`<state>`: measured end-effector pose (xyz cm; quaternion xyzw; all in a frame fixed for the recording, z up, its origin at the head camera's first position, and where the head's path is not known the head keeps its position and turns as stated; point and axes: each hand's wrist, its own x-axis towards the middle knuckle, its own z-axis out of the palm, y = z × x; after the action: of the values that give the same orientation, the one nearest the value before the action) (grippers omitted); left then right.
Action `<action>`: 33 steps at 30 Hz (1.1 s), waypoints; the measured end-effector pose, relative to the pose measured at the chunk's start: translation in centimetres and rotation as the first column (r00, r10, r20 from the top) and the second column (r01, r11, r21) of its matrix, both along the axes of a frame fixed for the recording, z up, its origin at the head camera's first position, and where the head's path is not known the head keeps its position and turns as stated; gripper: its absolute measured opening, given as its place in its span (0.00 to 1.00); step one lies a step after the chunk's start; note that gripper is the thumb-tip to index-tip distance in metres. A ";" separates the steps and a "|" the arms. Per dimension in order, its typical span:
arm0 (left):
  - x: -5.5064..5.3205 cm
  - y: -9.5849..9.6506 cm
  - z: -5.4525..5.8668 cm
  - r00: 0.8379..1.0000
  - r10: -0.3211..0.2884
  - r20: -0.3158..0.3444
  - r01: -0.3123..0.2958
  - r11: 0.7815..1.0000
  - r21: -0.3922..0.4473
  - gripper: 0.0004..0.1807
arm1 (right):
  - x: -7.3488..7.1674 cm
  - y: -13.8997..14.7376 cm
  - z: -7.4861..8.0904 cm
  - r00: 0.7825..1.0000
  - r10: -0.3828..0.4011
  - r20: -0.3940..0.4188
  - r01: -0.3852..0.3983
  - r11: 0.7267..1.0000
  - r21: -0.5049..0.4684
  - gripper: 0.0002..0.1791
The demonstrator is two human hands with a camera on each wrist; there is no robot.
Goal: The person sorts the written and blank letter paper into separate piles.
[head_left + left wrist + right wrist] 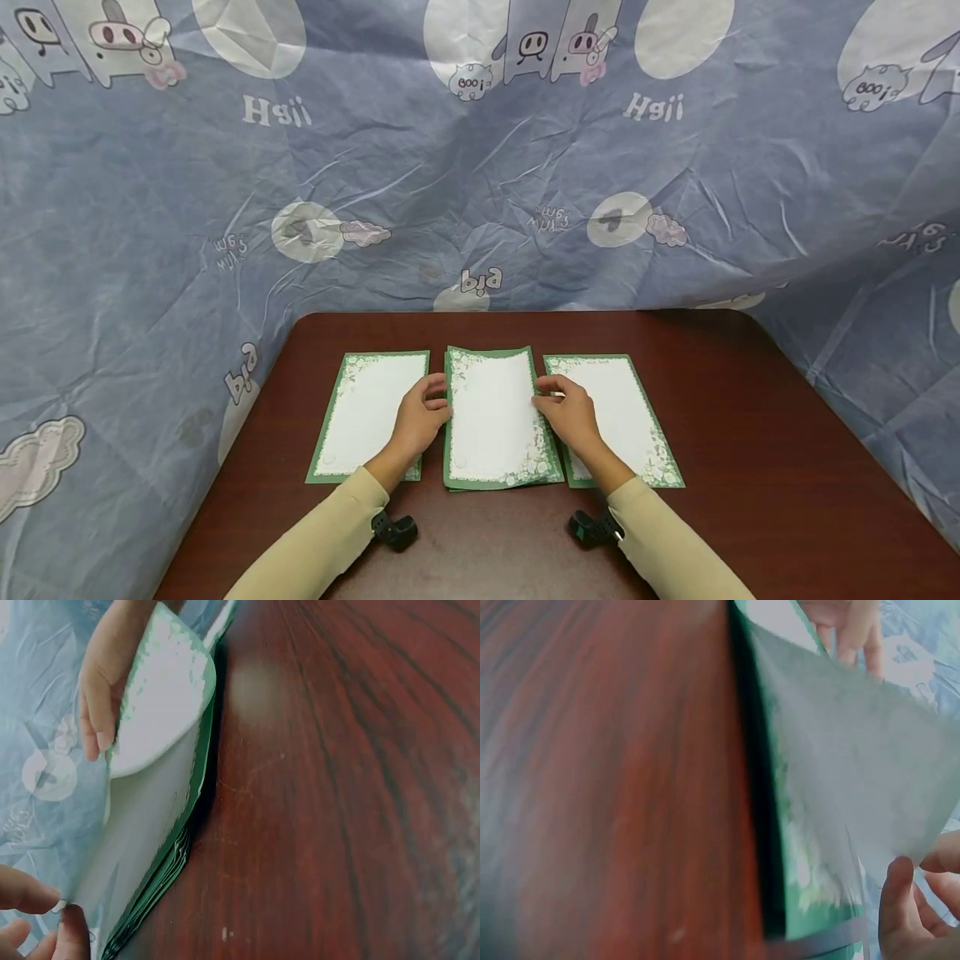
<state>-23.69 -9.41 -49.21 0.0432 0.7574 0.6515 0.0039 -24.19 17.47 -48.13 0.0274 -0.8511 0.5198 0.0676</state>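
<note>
A white sheet of paper (491, 417) with a green floral border lies uppermost on the middle stack, its right side lifted. My left hand (418, 423) pinches the sheet's left edge between thumb and fingers. At the opposite edge, my right hand (576, 417) pinches it too. The right wrist view shows the sheet's plain underside (862, 750) raised at a slant, its edge between my thumb and finger. Below it, several green paper edges (161, 881) form the stack in the left wrist view.
Similar bordered papers lie either side: a left one (367, 408) partly behind my left hand and a right one (618, 408) partly under my right forearm. The dark red wooden table (765, 450) stands against a blue printed cloth (480, 183). Both wrists carry black camera straps.
</note>
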 end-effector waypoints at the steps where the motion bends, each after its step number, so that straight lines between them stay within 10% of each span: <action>1: 0.0 0.0 0.0 1.000 0.011 0.006 -0.011 1.000 0.004 0.31 | -0.1 0.0 0.0 1.000 0.001 0.021 0.000 1.000 -0.027 0.19; 17: -0.4 -3.1 0.8 0.993 0.110 0.046 -0.110 0.994 -0.006 0.25 | -1.5 -1.8 1.3 0.988 0.070 0.139 -0.037 0.972 -0.231 0.20; 33: 0.5 -10.4 1.0 0.974 0.217 0.068 -0.211 0.974 -0.079 0.20 | -2.9 -8.9 1.6 0.971 0.161 0.178 -0.104 0.951 -0.290 0.15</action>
<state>-23.15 -19.78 -48.23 -0.0639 0.7797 0.6218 -0.0358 -27.10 8.58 -46.52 0.0227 -0.7682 0.6379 -0.0500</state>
